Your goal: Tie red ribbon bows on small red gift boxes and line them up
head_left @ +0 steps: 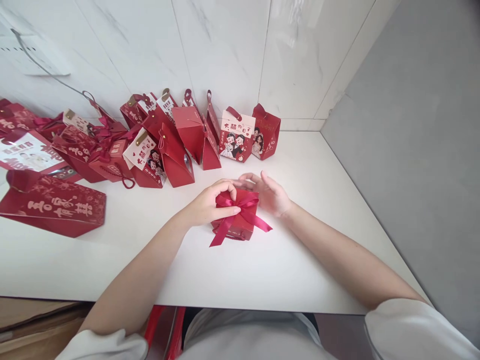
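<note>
Visibly, the left hand (204, 205) has bent, nearly closed fingers at the bow (250, 201), grip unconfirmed, the red box (245, 233) directly beneath them, the right hand (273, 196) loosely open alongside; uneven tugging could skew the loops.

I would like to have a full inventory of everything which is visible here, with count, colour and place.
small box: one, red, between the hands
ribbon bow: one, deep pink, on that box
larger box: one, red, front left
other gift boxes: over ten, overlapping, mostly red, towards the wall
table: one, white, beneath the boxes
wall: one, white, veined, behind
cable: one, dark, upper left
grey surface: one, right
cardboard: count unclear, brown, lower left
left hand: one, bare, touching the bow
right hand: one, bare, right of the small box
sleeves: two, pale, bottom corners
</note>
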`<action>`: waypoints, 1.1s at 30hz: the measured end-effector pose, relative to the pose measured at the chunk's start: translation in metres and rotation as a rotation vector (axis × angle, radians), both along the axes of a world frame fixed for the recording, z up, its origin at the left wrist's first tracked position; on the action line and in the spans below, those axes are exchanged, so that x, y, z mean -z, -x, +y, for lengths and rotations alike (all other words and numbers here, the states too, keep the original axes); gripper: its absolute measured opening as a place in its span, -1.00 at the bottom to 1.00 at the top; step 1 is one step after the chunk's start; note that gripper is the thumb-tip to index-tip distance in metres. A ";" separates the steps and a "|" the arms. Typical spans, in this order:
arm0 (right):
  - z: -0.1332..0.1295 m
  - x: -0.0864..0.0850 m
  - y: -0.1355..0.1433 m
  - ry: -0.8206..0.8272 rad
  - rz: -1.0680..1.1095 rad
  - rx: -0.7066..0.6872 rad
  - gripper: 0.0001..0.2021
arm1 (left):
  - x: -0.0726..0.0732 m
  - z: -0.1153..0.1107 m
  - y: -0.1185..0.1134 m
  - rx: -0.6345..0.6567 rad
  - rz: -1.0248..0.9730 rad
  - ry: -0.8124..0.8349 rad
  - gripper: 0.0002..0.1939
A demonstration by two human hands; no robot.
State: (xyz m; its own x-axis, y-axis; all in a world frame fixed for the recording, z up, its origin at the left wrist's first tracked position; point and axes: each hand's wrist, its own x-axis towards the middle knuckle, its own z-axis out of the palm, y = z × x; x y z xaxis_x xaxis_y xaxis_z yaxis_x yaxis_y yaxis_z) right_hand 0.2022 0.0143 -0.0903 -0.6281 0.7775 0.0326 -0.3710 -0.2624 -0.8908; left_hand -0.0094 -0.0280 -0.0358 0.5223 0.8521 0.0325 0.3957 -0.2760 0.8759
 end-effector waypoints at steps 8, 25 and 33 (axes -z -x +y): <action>-0.013 -0.063 -0.035 -0.299 -0.750 -0.021 -0.33 | 0.005 0.004 0.002 0.002 -0.016 0.038 -0.84; -0.027 -0.052 -0.031 -0.279 -0.599 -0.490 -0.58 | 0.008 0.008 0.002 0.048 0.056 -0.036 -0.93; -0.025 -0.052 -0.034 -0.340 -0.657 -0.510 -0.60 | 0.007 0.007 0.000 0.043 0.058 -0.043 -0.93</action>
State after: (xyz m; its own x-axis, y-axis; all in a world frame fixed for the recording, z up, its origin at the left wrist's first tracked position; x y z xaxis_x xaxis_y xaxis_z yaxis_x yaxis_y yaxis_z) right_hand 0.2360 -0.0112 -0.0380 -0.8675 0.4127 -0.2777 0.3303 0.0604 -0.9419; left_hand -0.0095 -0.0206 -0.0431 0.5605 0.8274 0.0367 0.4327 -0.3303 0.8389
